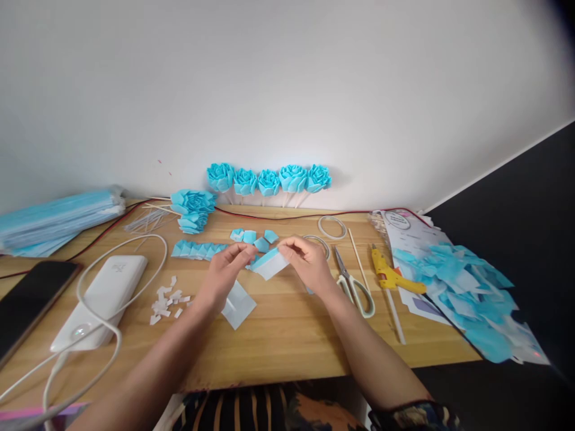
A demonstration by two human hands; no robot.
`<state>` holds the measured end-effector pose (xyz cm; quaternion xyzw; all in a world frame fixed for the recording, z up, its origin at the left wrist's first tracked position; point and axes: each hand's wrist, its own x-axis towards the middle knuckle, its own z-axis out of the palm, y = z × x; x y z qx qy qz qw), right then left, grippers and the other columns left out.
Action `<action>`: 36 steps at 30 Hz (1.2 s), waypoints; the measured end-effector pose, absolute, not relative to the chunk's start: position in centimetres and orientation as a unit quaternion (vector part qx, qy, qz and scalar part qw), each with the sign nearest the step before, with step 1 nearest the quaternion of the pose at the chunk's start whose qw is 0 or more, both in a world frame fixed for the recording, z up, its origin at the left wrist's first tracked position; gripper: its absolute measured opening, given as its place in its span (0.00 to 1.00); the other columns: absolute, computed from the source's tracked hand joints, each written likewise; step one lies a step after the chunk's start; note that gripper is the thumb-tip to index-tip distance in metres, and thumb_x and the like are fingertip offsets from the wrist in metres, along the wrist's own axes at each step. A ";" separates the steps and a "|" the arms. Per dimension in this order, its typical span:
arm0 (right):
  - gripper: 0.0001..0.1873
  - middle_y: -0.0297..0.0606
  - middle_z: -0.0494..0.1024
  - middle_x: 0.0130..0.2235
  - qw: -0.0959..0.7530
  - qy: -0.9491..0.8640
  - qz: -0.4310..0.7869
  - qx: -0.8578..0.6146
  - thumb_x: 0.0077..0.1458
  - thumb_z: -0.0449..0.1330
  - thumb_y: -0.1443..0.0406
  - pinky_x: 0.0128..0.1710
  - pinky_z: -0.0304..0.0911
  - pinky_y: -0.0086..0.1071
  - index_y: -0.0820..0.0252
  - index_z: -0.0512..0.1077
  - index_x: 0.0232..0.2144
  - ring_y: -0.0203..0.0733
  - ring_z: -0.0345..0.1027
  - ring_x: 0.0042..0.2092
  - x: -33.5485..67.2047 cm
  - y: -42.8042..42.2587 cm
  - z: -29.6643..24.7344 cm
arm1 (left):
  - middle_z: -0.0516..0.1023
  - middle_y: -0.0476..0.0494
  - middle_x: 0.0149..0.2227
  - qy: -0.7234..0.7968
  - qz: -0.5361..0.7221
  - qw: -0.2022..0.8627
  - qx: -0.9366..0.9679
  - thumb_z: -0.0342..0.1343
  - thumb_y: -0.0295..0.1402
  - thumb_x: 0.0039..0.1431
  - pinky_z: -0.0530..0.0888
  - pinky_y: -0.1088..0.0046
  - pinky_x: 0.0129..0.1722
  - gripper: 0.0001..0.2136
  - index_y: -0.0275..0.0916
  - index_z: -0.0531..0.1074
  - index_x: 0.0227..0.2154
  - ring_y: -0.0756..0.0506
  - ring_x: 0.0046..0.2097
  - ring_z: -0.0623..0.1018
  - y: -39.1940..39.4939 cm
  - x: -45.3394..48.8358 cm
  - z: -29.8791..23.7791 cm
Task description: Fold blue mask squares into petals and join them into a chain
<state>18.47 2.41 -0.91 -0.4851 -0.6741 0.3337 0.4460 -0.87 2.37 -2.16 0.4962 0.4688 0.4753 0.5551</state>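
Note:
Both my hands pinch one small white-and-blue fabric piece above the table, its upper edge showing as a blue band. My left hand has its fingertips closed at the piece's left end. At the right end, my right hand grips it between thumb and fingers. Below my left hand lies a pale fabric square, partly covered by that hand. Just beyond the hands are several small folded blue petals, and a row of overlapping folded petals sits to the left.
Finished blue flowers on sticks lean against the wall. To the right lie scissors, a yellow glue gun, tape rolls and a blue fabric heap. White scraps, a power bank and a phone are left.

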 end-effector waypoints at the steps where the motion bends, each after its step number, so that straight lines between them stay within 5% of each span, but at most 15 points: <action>1: 0.09 0.33 0.74 0.29 0.437 -0.686 0.337 -0.475 0.58 0.58 0.61 0.30 0.60 0.27 0.59 0.73 0.30 0.36 0.66 0.31 18.4 2.3 -0.8 | 0.74 0.48 0.29 0.471 0.467 0.557 0.499 0.59 0.42 0.53 0.66 0.74 0.36 0.12 0.38 0.76 0.29 0.48 0.34 0.70 2.4 -0.9 -2.2; 7: 0.07 0.35 0.76 0.31 0.403 -0.743 0.323 -0.427 0.59 0.57 0.64 0.37 0.61 0.30 0.58 0.73 0.30 0.37 0.69 0.35 17.9 2.0 -0.3 | 0.77 0.45 0.32 0.455 0.435 0.509 0.587 0.61 0.38 0.50 0.66 0.72 0.36 0.09 0.37 0.78 0.31 0.46 0.35 0.72 2.3 -0.6 -2.1; 14: 0.05 0.32 0.74 0.29 0.398 -0.733 0.321 -0.448 0.57 0.60 0.62 0.34 0.61 0.28 0.57 0.73 0.35 0.36 0.67 0.32 17.6 1.8 -1.0 | 0.75 0.48 0.28 0.441 0.426 0.460 0.642 0.58 0.32 0.51 0.65 0.72 0.36 0.04 0.38 0.75 0.26 0.47 0.33 0.71 2.1 -0.2 -2.0; 23: 0.11 0.32 0.72 0.30 0.449 -0.685 0.352 -0.453 0.61 0.53 0.60 0.32 0.62 0.28 0.55 0.69 0.45 0.35 0.67 0.32 17.9 1.8 -1.1 | 0.72 0.51 0.25 0.424 0.438 0.591 0.528 0.60 0.36 0.49 0.65 0.74 0.31 0.07 0.37 0.72 0.24 0.50 0.28 0.69 2.3 -0.4 -2.6; 30: 0.04 0.32 0.74 0.30 0.443 -0.717 0.289 -0.454 0.56 0.59 0.65 0.36 0.63 0.29 0.57 0.71 0.29 0.37 0.68 0.33 17.5 1.7 -0.8 | 0.74 0.50 0.27 0.418 0.441 0.621 0.495 0.64 0.38 0.47 0.66 0.75 0.32 0.10 0.37 0.75 0.29 0.50 0.29 0.71 2.1 -0.2 -2.9; 34: 0.05 0.32 0.74 0.30 0.488 -0.682 0.274 -0.471 0.57 0.58 0.64 0.35 0.63 0.29 0.57 0.71 0.30 0.36 0.68 0.33 17.8 2.0 -1.0 | 0.73 0.50 0.28 0.446 0.483 0.596 0.461 0.62 0.41 0.50 0.66 0.75 0.32 0.17 0.39 0.74 0.41 0.50 0.30 0.70 2.2 -0.4 -2.5; 36: 0.05 0.33 0.75 0.30 0.502 -0.669 0.272 -0.476 0.57 0.57 0.63 0.35 0.63 0.29 0.58 0.71 0.30 0.37 0.68 0.33 17.9 2.1 -1.1 | 0.72 0.50 0.28 0.457 0.508 0.566 0.461 0.58 0.43 0.55 0.66 0.75 0.31 0.14 0.39 0.74 0.39 0.50 0.30 0.69 2.3 -0.6 -2.3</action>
